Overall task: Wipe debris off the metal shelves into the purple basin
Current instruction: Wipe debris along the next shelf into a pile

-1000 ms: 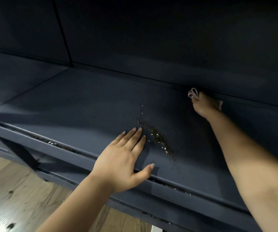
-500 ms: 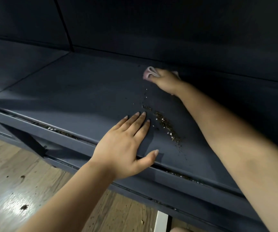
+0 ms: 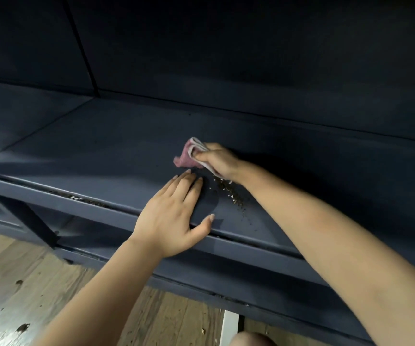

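Note:
A dark blue metal shelf (image 3: 101, 151) runs across the view. A streak of fine debris (image 3: 231, 194) lies on it near the front edge. My right hand (image 3: 220, 159) grips a folded pink cloth (image 3: 189, 156) and holds it on the shelf just behind the debris. My left hand (image 3: 174, 216) rests flat on the shelf with straight fingers, its fingertips close to the cloth and its thumb along the front lip. The purple basin is not in view.
More crumbs sit in the groove (image 3: 81, 199) along the shelf's front rail. A lower shelf (image 3: 226, 275) lies underneath. The wooden floor (image 3: 21, 290) below carries scattered specks, and a white post (image 3: 229, 328) stands at the bottom.
My right hand has pulled the cloth from the back of the shelf forward and leftward, down to the debris near my left hand. My left hand has stayed in place.

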`<state>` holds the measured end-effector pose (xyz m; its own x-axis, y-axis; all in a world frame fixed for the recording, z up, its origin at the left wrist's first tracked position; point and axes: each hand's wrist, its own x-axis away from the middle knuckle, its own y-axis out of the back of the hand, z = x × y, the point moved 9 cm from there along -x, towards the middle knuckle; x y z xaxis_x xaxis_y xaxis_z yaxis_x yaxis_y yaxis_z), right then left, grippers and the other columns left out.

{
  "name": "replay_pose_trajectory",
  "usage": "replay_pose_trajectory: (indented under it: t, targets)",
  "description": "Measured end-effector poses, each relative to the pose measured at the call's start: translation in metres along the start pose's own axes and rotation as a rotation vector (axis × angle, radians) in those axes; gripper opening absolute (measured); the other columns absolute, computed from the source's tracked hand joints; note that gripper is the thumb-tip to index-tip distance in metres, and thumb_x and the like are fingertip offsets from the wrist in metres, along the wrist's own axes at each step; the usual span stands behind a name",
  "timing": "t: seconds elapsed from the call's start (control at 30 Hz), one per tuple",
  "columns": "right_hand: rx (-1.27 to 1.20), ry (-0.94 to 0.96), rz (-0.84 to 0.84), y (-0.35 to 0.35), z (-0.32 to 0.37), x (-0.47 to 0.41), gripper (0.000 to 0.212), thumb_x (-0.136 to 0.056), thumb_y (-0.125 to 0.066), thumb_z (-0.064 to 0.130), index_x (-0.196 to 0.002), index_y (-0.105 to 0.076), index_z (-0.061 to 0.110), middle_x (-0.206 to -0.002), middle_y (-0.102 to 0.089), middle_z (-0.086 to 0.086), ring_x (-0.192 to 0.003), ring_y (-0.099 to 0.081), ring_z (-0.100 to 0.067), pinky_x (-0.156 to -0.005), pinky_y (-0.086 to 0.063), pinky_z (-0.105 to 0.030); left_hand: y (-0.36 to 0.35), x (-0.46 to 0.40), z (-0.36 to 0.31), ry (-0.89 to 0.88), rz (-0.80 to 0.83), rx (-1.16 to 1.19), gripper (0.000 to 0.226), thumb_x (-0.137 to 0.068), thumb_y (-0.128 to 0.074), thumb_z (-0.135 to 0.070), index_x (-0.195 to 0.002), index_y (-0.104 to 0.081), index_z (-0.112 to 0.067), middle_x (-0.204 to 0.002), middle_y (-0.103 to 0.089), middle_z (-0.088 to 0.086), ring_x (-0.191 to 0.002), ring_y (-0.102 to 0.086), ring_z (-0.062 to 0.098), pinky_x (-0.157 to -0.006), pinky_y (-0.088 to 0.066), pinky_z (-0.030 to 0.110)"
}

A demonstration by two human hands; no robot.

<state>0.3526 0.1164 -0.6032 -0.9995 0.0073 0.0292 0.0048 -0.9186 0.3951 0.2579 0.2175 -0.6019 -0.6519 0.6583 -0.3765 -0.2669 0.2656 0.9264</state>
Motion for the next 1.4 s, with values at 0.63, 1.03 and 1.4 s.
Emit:
replay_pose_trajectory:
  t: [0.63, 1.03, 1.4]
  targets:
    - [-0.095, -0.034, 0.012, -0.005, 0.006, 0.037, 0.02, -0.082, -0.057, 0.005, -0.066, -0.054, 0.016, -0.067, -0.051, 0.001, -0.066, -0.047, -0.009, -0.063, -0.034, -0.02, 0.006, 0.035, 0.096, 0.15, -0.057, -0.026, 0.057, -0.089, -0.035, -0.034, -0.117, -0.065, 0.005, -0.126, -0.06, 0.022, -0.115, -0.059, 0.039, -0.104, -0.027, 0.033]
    - [-0.191, -0.112, -0.564, 0.103, -0.025, 0.11, 0.017, -0.086, -0.059, 0.006, -0.071, -0.062, 0.013, -0.072, -0.066, -0.006, -0.072, -0.062, -0.017, -0.074, -0.043, -0.032, 0.005, 0.035, 0.094, 0.148, -0.068, -0.019, 0.059, -0.089, -0.032, -0.037, -0.116, -0.066, 0.003, -0.124, -0.062, 0.021, -0.114, -0.06, 0.037, -0.1, -0.041, 0.046]
    - [0.574, -0.396, -0.679, 0.018, 0.005, 0.125, 0.027, -0.097, -0.04, 0.022, -0.11, -0.057, 0.006, -0.115, -0.06, -0.017, -0.108, -0.052, -0.031, -0.087, -0.038, -0.034, 0.002, 0.036, 0.096, 0.149, -0.028, 0.013, 0.062, -0.091, -0.03, -0.04, -0.118, -0.065, 0.003, -0.125, -0.061, 0.021, -0.118, -0.057, 0.037, -0.106, -0.024, 0.035]
